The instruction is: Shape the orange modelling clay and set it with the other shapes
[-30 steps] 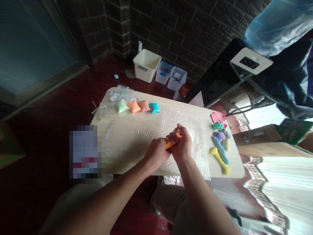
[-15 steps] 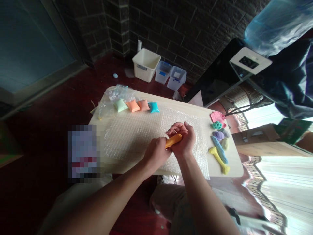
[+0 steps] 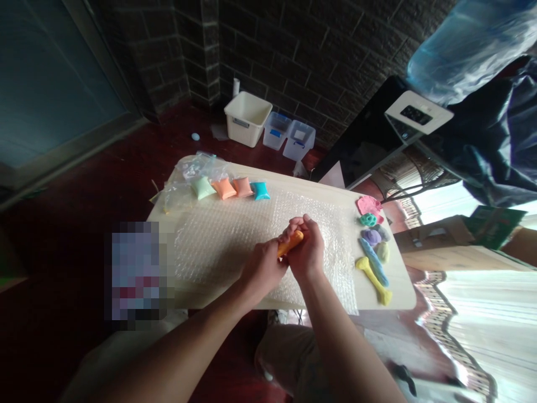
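One piece of orange clay sat above the bubble wrap on the tabletop, the left hand gripping its near end while the right hand's grip had just narrowed around it, leaving it seemingly better enclosed.

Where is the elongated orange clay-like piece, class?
In the head view, the orange piece sits just right of centre, between the left hand and right hand, over the clear bubble wrap.

Dark brick wall, dark red floor, pale table, white curtain with trimmed edge, brighter light at right
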Action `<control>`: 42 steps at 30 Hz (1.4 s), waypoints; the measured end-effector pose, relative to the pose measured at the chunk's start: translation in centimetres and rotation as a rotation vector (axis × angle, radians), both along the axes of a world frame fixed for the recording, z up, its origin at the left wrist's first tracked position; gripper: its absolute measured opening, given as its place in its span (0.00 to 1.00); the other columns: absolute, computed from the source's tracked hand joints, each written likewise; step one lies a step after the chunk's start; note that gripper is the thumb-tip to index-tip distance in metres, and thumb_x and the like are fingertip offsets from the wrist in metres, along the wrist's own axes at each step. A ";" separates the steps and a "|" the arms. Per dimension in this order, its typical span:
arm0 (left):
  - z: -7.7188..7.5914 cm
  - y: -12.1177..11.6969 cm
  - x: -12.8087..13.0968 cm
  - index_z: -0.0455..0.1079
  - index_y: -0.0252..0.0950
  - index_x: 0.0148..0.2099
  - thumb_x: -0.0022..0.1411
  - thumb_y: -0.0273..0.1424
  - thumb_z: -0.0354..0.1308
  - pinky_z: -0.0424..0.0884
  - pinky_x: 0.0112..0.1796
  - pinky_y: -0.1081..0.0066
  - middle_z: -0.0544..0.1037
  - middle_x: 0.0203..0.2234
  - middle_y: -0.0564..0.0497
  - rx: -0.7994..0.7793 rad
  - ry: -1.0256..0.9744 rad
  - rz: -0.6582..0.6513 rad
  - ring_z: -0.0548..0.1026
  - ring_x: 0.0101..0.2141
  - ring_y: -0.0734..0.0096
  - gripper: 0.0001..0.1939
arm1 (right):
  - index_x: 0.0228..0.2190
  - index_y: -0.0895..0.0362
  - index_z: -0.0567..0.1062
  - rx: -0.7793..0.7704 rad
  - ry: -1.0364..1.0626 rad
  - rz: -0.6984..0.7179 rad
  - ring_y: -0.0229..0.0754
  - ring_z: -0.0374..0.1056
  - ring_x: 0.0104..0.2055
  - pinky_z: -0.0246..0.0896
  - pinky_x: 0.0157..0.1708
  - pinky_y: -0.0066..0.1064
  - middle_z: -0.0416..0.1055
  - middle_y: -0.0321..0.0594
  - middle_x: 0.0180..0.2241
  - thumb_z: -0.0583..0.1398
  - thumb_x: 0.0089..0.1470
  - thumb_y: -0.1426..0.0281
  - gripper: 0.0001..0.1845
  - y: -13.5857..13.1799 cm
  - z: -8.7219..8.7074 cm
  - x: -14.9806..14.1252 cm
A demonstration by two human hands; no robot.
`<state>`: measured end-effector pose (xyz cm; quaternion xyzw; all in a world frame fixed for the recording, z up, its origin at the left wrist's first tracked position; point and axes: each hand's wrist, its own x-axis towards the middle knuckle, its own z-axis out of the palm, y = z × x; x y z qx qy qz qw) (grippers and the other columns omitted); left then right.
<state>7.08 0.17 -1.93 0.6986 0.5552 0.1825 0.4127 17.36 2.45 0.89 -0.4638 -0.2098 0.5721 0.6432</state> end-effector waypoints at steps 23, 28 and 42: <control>1.2 1.2 -1.5 0.78 0.37 0.34 0.59 0.32 0.65 0.65 0.30 0.68 0.86 0.30 0.44 -0.004 -0.127 -0.069 0.85 0.33 0.55 0.04 | 0.19 0.53 0.74 0.365 -1.069 0.169 0.41 0.61 0.25 0.52 0.30 0.35 0.67 0.36 0.21 0.66 0.67 0.61 0.24 -1.1 -0.3 1.5; 1.0 1.0 -2.0 0.79 0.37 0.36 0.59 0.31 0.66 0.66 0.30 0.68 0.86 0.31 0.44 0.033 -0.106 -0.054 0.85 0.33 0.55 0.04 | 0.21 0.52 0.71 0.411 -1.080 0.304 0.41 0.59 0.26 0.48 0.31 0.36 0.65 0.35 0.22 0.62 0.71 0.61 0.25 -1.1 -0.2 1.7; 1.6 1.1 -2.0 0.82 0.37 0.37 0.66 0.31 0.60 0.70 0.33 0.66 0.88 0.34 0.40 0.030 0.046 -0.052 0.86 0.38 0.50 0.09 | 0.22 0.52 0.71 0.394 -1.084 0.275 0.40 0.58 0.24 0.48 0.29 0.35 0.65 0.33 0.20 0.62 0.69 0.61 0.23 -1.5 -0.5 1.3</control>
